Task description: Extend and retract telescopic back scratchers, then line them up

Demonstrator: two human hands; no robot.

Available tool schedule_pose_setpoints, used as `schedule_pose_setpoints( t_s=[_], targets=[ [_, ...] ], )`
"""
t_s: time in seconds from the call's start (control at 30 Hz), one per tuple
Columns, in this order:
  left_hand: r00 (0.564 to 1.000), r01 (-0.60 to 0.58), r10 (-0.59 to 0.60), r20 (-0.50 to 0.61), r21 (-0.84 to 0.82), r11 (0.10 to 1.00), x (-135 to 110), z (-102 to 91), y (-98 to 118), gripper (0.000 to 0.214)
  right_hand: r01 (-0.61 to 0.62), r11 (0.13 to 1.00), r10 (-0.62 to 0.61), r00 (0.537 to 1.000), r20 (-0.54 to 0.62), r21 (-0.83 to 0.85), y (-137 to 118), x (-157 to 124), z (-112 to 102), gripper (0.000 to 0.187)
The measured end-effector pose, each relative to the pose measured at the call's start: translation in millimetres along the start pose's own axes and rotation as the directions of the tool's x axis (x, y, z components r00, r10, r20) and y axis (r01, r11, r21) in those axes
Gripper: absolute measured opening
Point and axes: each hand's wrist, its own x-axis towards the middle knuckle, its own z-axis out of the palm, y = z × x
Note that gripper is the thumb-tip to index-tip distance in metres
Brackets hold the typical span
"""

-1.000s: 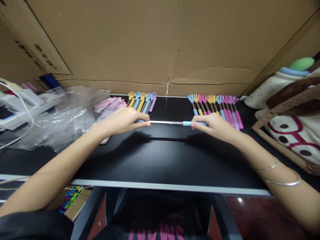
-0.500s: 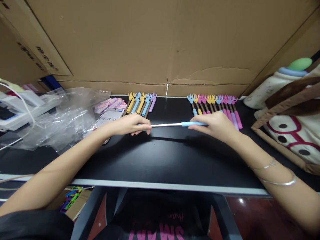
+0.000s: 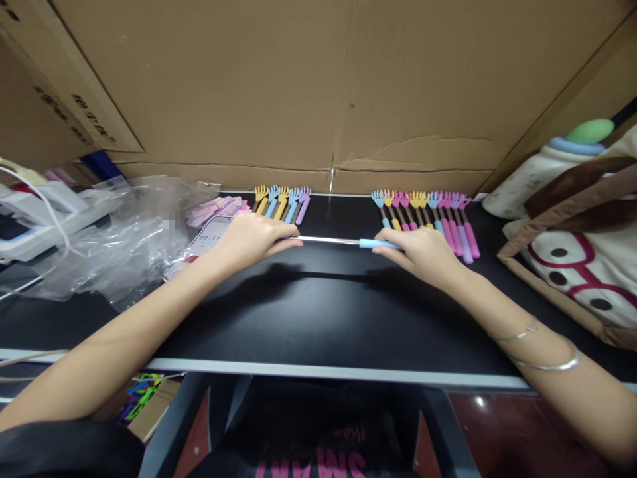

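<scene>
Between my hands, above the black table [image 3: 318, 318], a telescopic back scratcher [image 3: 331, 240] is stretched level, its metal rod drawn out. My right hand [image 3: 421, 249] is closed round its light blue handle. At the other end my left hand [image 3: 261, 236] grips it, hiding the head. Behind my right hand lies a row of small back scratchers [image 3: 450, 219] in blue, yellow, pink and purple, claws toward the back. Beyond my left hand rests a shorter row of back scratchers [image 3: 281, 202] in yellow, blue and purple.
A phone [image 3: 202, 242] running a timer lies partly under my left wrist, by pink packets [image 3: 216, 211]. Crumpled clear plastic bags [image 3: 134, 232] spread at left. A bottle [image 3: 537, 169] and a cartoon-eyed bag [image 3: 572, 265] stand at right. Cardboard [image 3: 279, 93] walls the back.
My left hand has turned over the end of the scratcher, its curled fingers now hidden and the thumb in front. The rod has risen slightly; the handle has moved a little left.
</scene>
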Motion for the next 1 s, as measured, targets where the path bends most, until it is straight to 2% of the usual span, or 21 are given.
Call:
schedule_pose_setpoints(
  t_s=[0.13, 0.33, 0.6, 0.83, 0.9, 1.0],
  targets=[
    [0.999, -0.039, 0.041, -0.036, 0.055, 0.998, 0.3, -2.2, 0.7, 0.052, -0.006, 0.997, 0.003, 0.999, 0.034, 0.080, -1.2, -0.2, 4.4, 0.057],
    [0.998, -0.060, 0.060, -0.004, 0.080, 0.995, -0.1, -5.7, 3.0, 0.053, -0.001, 0.997, -0.003, 0.999, 0.053, 0.076, -2.1, -1.1, 8.5, 0.052],
    [0.996, -0.011, 0.018, 0.087, -0.085, 0.996, -0.1, 0.0, 3.2, 0.046, 0.043, 0.998, -0.044, 0.999, 0.022, 0.054, -1.6, -0.5, 4.9, 0.050],
    [0.968, 0.064, 0.015, 0.250, -0.305, 0.950, 1.6, -1.8, 3.2, 0.038, 0.095, 0.995, -0.094, 0.995, -0.016, 0.036, -3.3, -1.6, 7.5, 0.054],
    [0.964, 0.086, -0.003, 0.264, -0.301, 0.950, 1.7, -2.0, 4.6, 0.037, 0.088, 0.996, -0.088, 0.996, -0.015, 0.021, -4.1, -1.8, 6.9, 0.053],
    [0.975, 0.104, -0.061, 0.212, -0.198, 0.975, 0.7, -0.5, 8.5, 0.037, 0.062, 0.998, -0.063, 0.998, -0.024, -0.027, -5.5, -1.8, 5.4, 0.053]
  ],
)
